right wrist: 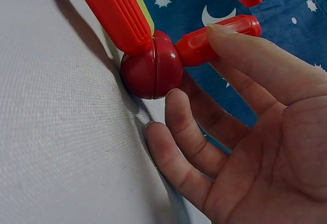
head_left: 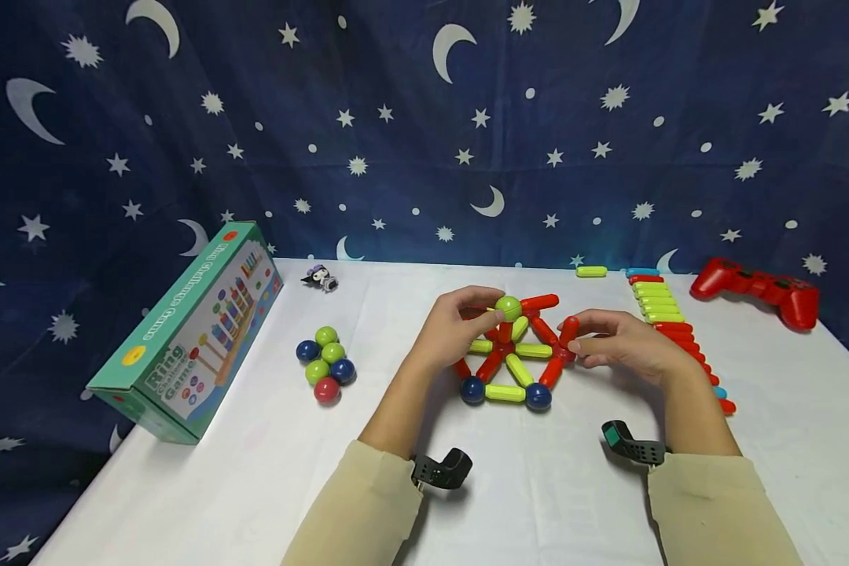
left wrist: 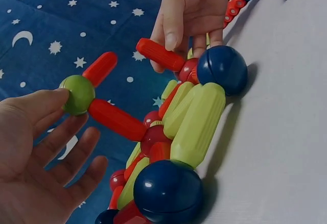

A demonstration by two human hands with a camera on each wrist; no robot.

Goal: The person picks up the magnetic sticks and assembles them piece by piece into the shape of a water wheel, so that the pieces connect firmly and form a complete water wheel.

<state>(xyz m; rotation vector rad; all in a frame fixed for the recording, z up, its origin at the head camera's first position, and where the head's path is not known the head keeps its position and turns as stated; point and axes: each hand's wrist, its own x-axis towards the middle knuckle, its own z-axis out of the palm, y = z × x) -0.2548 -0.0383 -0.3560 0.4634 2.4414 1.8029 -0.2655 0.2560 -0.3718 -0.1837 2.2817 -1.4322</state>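
A flat wheel of magnetic sticks and balls lies on the table, with blue balls [head_left: 538, 396] at its near corners and yellow-green sticks [head_left: 505, 393] among red ones. From its middle red ball [left wrist: 155, 141], a red stick [left wrist: 117, 120] rises to a green ball [left wrist: 77, 94]. My left hand [head_left: 453, 330] pinches that green ball between thumb and fingers. A second red stick [head_left: 540, 302] juts from the green ball, its far end free. On the right, my right hand [head_left: 626, 346] pinches an upright red stick [right wrist: 219, 39] joined to the corner red ball [right wrist: 153, 73].
Loose balls [head_left: 327, 391] in green, blue and red cluster left of the wheel. A row of sticks [head_left: 659, 303] runs down the right side, beside a red game controller [head_left: 757, 289]. A green game box [head_left: 191, 330] stands at left, and a small figurine [head_left: 320, 278] sits behind.
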